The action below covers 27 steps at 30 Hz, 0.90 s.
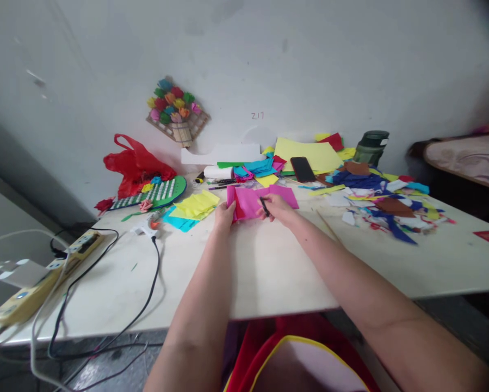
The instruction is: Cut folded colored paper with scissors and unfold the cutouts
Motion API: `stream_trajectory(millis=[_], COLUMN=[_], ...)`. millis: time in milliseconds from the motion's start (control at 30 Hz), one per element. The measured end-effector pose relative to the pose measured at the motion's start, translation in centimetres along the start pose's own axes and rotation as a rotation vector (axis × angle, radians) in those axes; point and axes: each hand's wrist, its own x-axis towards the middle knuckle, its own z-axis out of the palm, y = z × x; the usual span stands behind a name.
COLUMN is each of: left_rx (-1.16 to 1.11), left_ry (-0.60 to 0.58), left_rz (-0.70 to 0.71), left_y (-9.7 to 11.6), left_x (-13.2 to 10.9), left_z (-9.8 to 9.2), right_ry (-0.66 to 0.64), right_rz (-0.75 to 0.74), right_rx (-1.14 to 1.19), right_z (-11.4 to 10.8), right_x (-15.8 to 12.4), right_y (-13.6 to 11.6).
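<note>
From where I stand, the person's hands are apart, each busy over the same pink paper (249,199), which lies near the middle of the white table (272,275), in front of the person. The left hand (225,212) is closed on the paper's left end, beside a redder piece (239,212). The right hand (280,208) is wrapped around a small black tool (264,207) held over the paper; it could be scissors, but the fingers cover too much of it for me to be sure.

The step in hand, as I judge it, is working the tool against the sheet while the other hand steadies it. The next move seems to call for a firm left hold, the paper kept flat, and the tool's tip guided with care.

Just left of the left hand lies crumpled yellow paper (198,205) over a blue sheet (179,220); a thin stick (327,224) rests beyond the right forearm.
</note>
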Motion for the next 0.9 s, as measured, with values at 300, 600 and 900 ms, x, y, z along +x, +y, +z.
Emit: stream_trajectory(millis=[300,600,900], left_rx=[-0.022,0.021,0.161], left_ry=[0.074,0.119,0.192], left_rz=[0.031,0.034,0.041], left_y=[-0.7,-1.0,-0.7], left_x=[0.8,1.2,0.8], left_z=[0.1,0.6,1.6], right_ry=[-0.011,0.071,0.183], right_rz=[0.031,0.05,-0.032], right_rx=[-0.059,-0.048,-0.191], right_z=[0.9,0.8,-0.5], right_x=[-0.1,1.5,4.3], right_y=[0.9,2.0,3.6])
